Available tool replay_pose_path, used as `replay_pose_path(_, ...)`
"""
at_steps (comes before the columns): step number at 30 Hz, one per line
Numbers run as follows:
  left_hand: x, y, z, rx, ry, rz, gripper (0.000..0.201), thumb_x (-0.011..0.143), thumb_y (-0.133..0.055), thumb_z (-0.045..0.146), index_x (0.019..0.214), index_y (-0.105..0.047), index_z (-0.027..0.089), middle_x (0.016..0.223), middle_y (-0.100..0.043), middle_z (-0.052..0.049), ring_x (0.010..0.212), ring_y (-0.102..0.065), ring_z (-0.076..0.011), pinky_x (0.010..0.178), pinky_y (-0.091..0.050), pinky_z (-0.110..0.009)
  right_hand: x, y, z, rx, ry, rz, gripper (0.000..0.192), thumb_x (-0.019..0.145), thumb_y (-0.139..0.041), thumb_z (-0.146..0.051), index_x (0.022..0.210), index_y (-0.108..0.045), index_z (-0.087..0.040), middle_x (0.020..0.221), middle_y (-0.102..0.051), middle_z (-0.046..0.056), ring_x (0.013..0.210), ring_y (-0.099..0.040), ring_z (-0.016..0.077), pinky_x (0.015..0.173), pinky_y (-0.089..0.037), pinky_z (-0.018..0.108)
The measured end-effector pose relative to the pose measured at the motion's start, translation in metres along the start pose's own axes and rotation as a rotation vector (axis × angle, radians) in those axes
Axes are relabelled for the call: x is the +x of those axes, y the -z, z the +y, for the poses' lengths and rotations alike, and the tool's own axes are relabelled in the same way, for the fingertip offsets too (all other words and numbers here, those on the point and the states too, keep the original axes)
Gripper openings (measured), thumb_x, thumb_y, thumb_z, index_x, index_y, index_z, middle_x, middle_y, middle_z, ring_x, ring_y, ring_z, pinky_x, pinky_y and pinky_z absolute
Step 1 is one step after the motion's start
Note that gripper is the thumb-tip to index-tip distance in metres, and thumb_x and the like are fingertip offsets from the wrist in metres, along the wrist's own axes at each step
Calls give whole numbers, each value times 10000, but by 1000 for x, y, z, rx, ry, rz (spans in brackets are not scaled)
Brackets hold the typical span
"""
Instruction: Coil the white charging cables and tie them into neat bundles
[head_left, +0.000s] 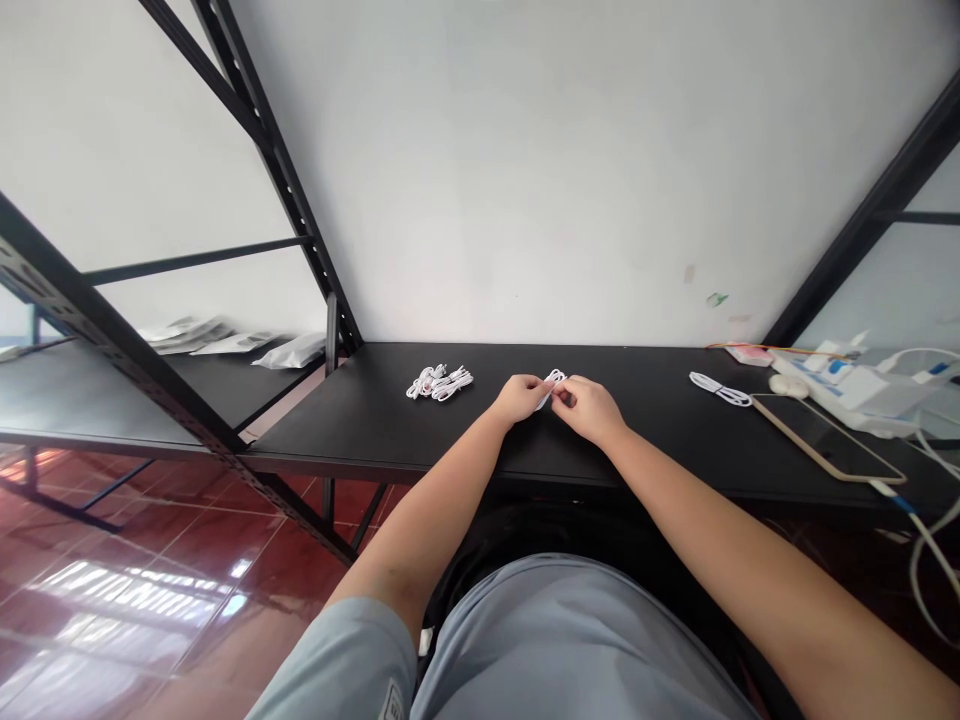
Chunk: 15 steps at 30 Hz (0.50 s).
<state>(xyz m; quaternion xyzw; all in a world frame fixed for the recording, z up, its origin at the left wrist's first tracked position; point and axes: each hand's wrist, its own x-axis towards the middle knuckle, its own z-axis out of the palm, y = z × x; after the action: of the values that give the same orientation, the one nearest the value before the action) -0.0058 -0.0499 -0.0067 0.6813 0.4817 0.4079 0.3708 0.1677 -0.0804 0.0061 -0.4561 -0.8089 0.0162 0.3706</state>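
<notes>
A white cable (554, 377), folded into a small bundle, shows between my two hands just above the black shelf top. My left hand (519, 398) is closed on its left side, thumb and fingers pinched together. From the right, my right hand (589, 408) has its thumb and forefinger pinched at the bundle's middle; whether they grip the cable or a tie on it is too small to make out. Several more bundled white cables (439, 382) lie in a pile to the left. Another bundled white cable (720, 389) with a dark tie rests farther right.
At the right lie a tablet (829, 437) with a cable plugged in, a white mouse-like object (789, 386) and a white power strip (862, 395) with chargers. Flat plastic packages (292, 350) lie on the left shelf. A black upright post (277, 170) stands at the left.
</notes>
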Motion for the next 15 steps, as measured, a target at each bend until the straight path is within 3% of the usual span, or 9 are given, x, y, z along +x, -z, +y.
replay_pose_path(15, 2, -3, -4, -43, 2, 6, 498, 795, -587, 635, 697, -650, 151, 577, -473, 32, 548, -376, -99, 533, -299, -251, -2, 0, -1, -56, 12, -7, 87, 836, -582, -267, 766, -606, -222, 809, -657, 20, 674, -578, 158, 603, -368, 276)
